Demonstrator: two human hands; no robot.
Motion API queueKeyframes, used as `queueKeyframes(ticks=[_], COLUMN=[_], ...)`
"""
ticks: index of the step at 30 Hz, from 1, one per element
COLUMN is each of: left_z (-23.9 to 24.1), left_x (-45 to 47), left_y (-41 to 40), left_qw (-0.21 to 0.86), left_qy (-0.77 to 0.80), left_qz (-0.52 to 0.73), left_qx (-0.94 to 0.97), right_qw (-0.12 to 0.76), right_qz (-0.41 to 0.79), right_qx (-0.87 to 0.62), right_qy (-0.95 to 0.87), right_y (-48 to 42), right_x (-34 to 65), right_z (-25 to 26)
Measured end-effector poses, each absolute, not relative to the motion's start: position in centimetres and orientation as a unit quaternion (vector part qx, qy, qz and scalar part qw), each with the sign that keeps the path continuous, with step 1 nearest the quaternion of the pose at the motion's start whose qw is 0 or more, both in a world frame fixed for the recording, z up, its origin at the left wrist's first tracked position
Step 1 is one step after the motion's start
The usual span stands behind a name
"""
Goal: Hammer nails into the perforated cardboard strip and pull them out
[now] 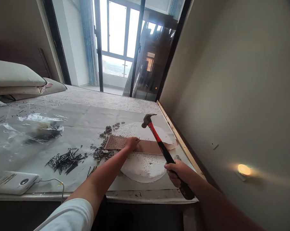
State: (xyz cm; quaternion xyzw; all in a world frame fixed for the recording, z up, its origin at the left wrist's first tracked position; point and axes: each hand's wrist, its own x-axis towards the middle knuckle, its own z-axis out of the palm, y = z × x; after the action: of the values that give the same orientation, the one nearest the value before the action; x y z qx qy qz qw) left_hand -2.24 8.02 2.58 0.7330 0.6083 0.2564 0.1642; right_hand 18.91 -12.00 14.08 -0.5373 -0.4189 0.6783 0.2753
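My right hand (177,173) is closed around the black grip of a claw hammer (159,141) with a red-and-black handle, its head raised above a brown wooden board (145,146). The board is studded with many small holes or nail heads and lies across a round white foam slab (141,168). My left hand (132,142) rests on the board, fingers pinched on a small nail (138,140) standing just under the hammer head.
A pile of dark nails (65,158) lies left of the board, with grey rubble bits (103,150) beside it. A crumpled plastic bag (42,128), a white power bank (13,182) with cable, and pillows (15,78) occupy the covered mattress. A wall runs along the right.
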Motion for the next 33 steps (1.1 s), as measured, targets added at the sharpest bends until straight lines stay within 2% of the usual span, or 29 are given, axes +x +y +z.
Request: queueKeyframes(ticks=[2,7,13,18,24,30,33], left_z=[2.6,2.6,2.2,2.3,2.3,2.8,2.8], left_x=[-2.3,-2.3,-2.3,-2.4,-2.3,-2.3,-2.3], left_y=[8.0,7.9,7.9,7.8,7.9,7.5,7.5], left_qw=[0.164,0.155,0.146,0.163,0.175,0.158,0.145], left_qy=[0.614,0.612,0.61,0.609,0.617,0.621,0.618], left_qz=[0.25,0.254,0.257,0.256,0.265,0.246,0.237], left_qx=[0.73,0.733,0.736,0.733,0.72,0.727,0.736], right_qw=[0.274,0.186,0.246,0.175,0.247,0.172,0.208], right_qz=[0.678,0.678,0.648,0.642,0.606,0.642,0.643], right_qx=[-0.544,-0.6,-0.589,-0.625,-0.598,-0.634,-0.614], right_qy=[-0.412,-0.383,-0.416,-0.407,-0.463,-0.395,-0.408], right_y=[-11.7,-11.2,-11.2,-11.0,-10.7,-11.1,-11.0], right_x=[18.4,17.5,17.5,16.9,17.1,16.3,16.8], right_z=[13.7,12.9,14.6,14.9,15.9,14.7,14.8])
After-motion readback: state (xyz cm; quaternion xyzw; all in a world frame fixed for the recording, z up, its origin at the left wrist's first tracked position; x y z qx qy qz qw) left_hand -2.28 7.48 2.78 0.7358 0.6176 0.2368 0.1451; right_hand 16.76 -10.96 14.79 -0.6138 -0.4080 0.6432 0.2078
